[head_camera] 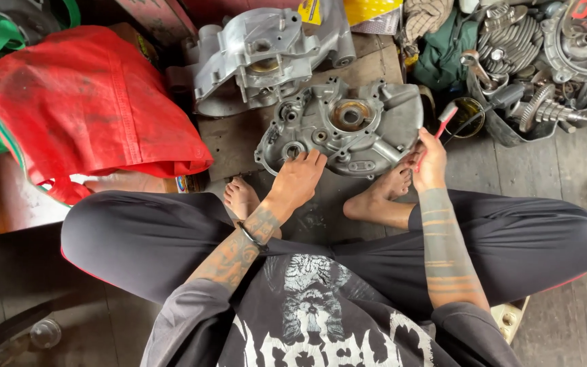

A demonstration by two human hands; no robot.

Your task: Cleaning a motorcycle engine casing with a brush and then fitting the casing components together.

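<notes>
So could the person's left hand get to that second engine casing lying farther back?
Probably yes. The left hand rests on the near engine casing, and the second casing lies just beyond, with nothing standing between. The red bag sits off to the side.

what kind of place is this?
Likely a small engine repair workshop, with work done on the floor. Metal engine casings lie on a wooden board, and gears and a finned cylinder are piled nearby.

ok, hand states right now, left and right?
Left hand: open, fingers resting on the grey engine case half.
Right hand: closed, holding a red-handled brush at the case's edge.
</notes>
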